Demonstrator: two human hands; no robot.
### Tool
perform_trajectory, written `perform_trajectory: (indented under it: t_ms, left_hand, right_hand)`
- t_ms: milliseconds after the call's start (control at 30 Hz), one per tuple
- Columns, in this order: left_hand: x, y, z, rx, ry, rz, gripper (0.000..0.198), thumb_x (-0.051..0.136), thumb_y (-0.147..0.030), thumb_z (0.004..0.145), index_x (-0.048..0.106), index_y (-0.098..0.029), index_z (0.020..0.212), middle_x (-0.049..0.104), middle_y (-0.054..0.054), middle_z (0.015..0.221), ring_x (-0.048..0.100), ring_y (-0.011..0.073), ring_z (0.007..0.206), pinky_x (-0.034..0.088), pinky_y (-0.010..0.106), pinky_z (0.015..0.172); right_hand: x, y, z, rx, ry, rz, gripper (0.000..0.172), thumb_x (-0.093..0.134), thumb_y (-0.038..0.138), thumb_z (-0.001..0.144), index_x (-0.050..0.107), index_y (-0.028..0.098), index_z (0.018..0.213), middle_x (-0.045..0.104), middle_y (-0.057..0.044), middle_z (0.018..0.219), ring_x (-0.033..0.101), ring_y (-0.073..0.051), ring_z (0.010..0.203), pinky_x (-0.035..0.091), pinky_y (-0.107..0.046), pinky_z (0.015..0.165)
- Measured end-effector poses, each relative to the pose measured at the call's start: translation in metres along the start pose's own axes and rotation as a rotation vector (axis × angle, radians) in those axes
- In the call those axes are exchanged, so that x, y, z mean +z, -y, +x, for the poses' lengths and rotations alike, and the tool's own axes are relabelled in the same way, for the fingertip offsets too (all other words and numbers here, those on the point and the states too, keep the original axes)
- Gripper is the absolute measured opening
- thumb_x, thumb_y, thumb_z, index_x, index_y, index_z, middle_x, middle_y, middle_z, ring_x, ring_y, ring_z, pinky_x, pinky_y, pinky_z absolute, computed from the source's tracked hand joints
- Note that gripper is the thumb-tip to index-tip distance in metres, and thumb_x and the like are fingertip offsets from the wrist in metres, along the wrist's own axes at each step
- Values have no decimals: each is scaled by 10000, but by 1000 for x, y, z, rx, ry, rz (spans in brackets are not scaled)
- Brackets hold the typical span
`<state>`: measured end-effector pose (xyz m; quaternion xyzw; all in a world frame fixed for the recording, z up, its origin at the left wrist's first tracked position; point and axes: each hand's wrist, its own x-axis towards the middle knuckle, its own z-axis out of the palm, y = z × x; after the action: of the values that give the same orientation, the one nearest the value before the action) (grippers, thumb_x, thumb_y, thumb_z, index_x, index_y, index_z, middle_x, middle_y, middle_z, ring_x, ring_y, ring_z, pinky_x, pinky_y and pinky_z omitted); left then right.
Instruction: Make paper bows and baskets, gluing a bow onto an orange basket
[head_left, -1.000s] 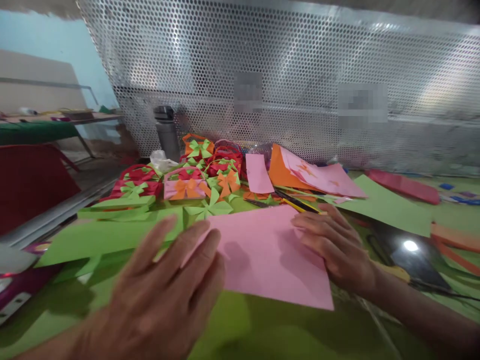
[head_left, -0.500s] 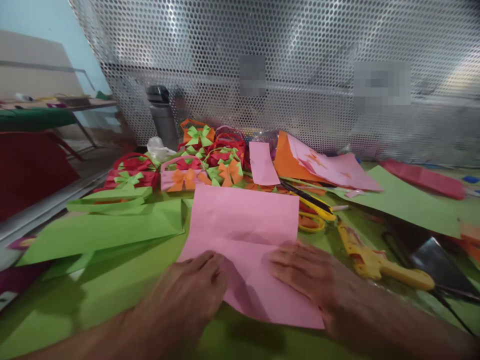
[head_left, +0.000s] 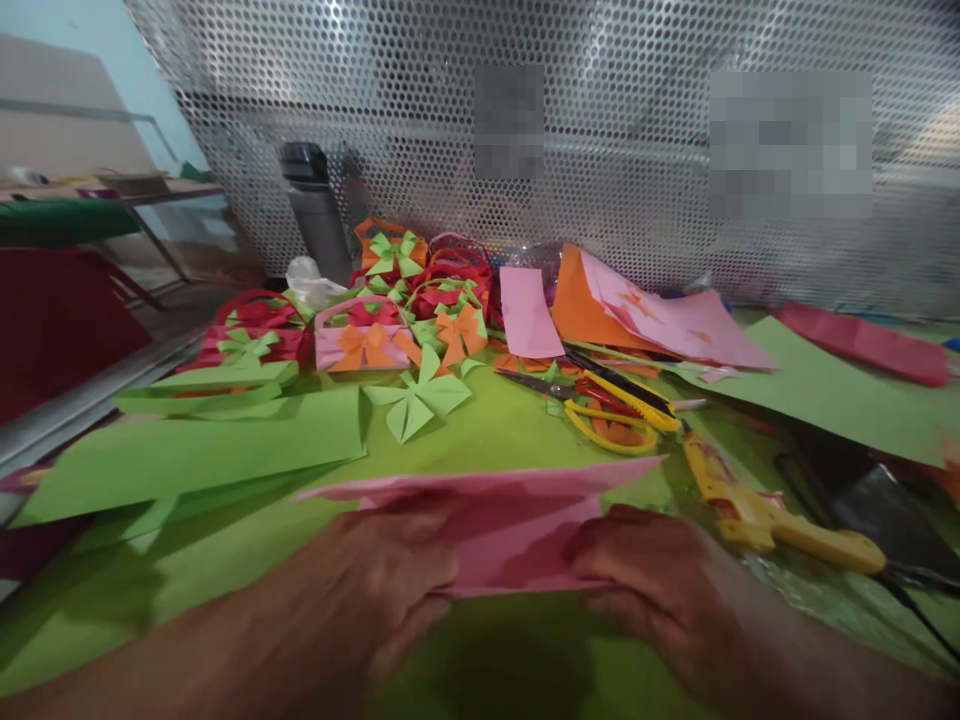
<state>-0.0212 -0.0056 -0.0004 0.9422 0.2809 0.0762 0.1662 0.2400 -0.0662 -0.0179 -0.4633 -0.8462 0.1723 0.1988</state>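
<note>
A sheet of pink paper (head_left: 517,535) is bent over in front of me, its far part raised toward the camera as a long edge. My left hand (head_left: 397,560) grips its left side, fingers closed, with the thumb near the lower edge. On the right side, my right hand (head_left: 652,565) pinches the sheet in the same way. Just beyond the paper lies a green paper bow (head_left: 418,395). Scissors with yellow handles (head_left: 611,425) and a yellow glue gun (head_left: 772,520) lie past my right hand.
Green folded paper (head_left: 202,440) lies on the left. Small paper bags with bows (head_left: 367,340) crowd the back, near a grey bottle (head_left: 319,215). Pink and orange sheets (head_left: 675,330) and a large green sheet (head_left: 817,390) lie at the back right. A perforated metal panel (head_left: 600,110) stands behind.
The pink sheet lay nearly flat; now it is bent over and drawn closer to me. My hands have gone from pressing on it to gripping its sides. The green bow has come into view.
</note>
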Motion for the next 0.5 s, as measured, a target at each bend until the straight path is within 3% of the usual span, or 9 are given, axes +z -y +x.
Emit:
perform_trajectory:
  t_ms: [100,200,300,400,500]
  left_hand:
    - [-12,-2,1,-27,101,-81,200,439,-175,868,632,-226,878,688,21,926,633,197,860,459,315,858]
    - [-27,1,7,11,139,-56,264,404,-182,898,639,-227,1010,679,31,1072,636,201,960,462,313,876]
    - [-34,9,12,25,152,3,248,413,-216,915,643,-217,1007,680,33,1057,647,195,923,493,290,805]
    - [-25,14,10,0,24,220,276,384,-127,888,633,-182,995,670,70,1057,647,217,890,512,328,753]
    - [-4,8,4,35,-218,493,396,343,-27,844,578,-133,1146,562,152,1266,526,304,1157,440,466,914]
  right_hand:
    - [-7,6,3,202,74,111,370,417,412,938,588,185,701,557,27,586,482,-99,505,309,-231,458]
    - [-11,9,9,276,76,169,408,422,444,929,488,187,619,412,63,523,366,-76,470,227,-227,437]
    - [-12,7,20,302,71,183,400,400,431,937,445,190,622,370,62,557,347,-79,505,240,-225,459]
    - [-10,1,30,318,46,130,384,391,380,937,388,194,602,364,58,564,351,-83,515,246,-231,471]
    - [-6,-3,35,319,42,36,372,411,317,917,334,200,573,360,55,546,345,-87,507,238,-244,472]
